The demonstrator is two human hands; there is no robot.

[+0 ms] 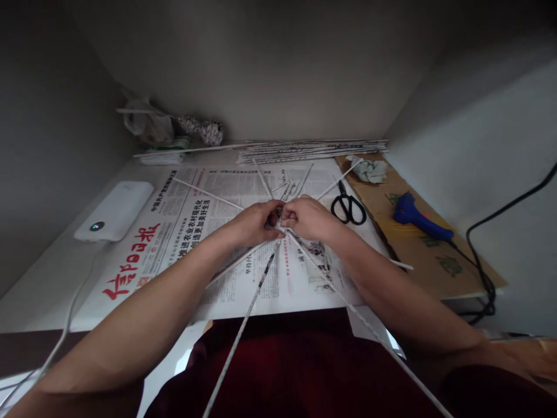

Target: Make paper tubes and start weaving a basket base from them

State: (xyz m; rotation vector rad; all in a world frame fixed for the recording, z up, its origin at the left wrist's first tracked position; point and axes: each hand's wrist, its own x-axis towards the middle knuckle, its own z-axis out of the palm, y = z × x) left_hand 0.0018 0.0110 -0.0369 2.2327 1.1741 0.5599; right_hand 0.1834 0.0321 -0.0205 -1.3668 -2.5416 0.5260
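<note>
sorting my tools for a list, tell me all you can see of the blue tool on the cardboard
The blue tool, which looks like a glue gun, has a smooth, plastic-looking body with a bulkier head and a narrower handle. It lies on the brown cardboard, well to the right of the right hand, head away from the person and handle slanting nearer and rightward. A black cord appears to leave the handle's end. No hand touches it; finer details are too small to tell.

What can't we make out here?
Head view throughout:
Where the thin sticks meet: hidden by the left hand and right hand.
Two sticks' near ends: cut off by bottom edge.
Fine print on the newspaper: too small.
Black cord: cut off by right edge.
</note>
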